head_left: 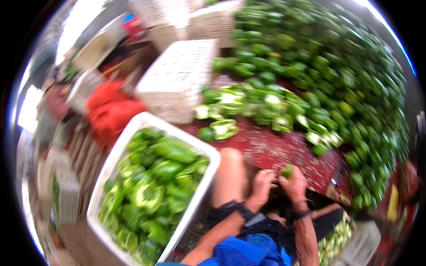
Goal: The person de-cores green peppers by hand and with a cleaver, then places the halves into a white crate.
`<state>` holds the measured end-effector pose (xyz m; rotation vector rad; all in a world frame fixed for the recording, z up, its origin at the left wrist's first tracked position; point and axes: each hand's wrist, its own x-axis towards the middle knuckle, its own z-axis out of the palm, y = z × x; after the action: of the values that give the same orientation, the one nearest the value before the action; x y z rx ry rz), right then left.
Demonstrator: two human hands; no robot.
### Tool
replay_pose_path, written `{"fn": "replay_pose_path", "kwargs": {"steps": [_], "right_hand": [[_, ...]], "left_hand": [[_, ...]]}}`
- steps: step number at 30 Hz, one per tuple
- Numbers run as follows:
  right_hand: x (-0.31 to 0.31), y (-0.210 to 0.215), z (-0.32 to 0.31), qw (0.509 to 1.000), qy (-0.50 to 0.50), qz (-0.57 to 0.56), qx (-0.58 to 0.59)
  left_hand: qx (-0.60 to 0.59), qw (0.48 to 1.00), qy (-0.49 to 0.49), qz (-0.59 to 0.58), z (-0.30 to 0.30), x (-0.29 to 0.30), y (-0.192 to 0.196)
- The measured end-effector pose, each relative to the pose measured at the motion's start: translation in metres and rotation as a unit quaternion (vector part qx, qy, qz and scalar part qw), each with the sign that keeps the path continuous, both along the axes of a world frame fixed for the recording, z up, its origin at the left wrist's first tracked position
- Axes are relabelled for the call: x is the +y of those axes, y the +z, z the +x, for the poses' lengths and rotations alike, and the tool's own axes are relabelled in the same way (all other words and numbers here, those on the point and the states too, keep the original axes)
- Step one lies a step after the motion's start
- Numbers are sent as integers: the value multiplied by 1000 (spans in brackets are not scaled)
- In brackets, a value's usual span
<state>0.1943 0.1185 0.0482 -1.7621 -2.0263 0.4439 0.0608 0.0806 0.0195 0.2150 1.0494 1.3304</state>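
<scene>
In front of my lap, my right hand (294,184) is closed around a green bell pepper (287,171), of which only a small part shows past the fingers. Just left of it, my left hand (263,181) has its fingers curled in toward the right hand; what they hold, if anything, is blurred and hidden. Beyond both hands, cut bell peppers (270,102) with pale insides lie on a red surface (262,142) sprinkled with seeds. To my left stands a white crate (214,155) filled with cored and halved green peppers (148,195).
A large heap of whole green peppers (337,66) covers the far and right side. An upturned white basket (173,75) and a red-orange sack (111,104) sit at the far left. Pale green scraps (337,241) lie in a container by my right leg.
</scene>
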Motion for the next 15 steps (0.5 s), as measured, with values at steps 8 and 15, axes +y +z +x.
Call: {"fn": "replay_pose_path", "kwargs": {"steps": [8,15], "right_hand": [[9,129,-113,912,92,-217,335],[-18,189,-273,852,368,-182,325]], "left_hand": [[1,997,-78,-2,16,-26,-20],[-39,997,-61,20,26,-15,-33]]}}
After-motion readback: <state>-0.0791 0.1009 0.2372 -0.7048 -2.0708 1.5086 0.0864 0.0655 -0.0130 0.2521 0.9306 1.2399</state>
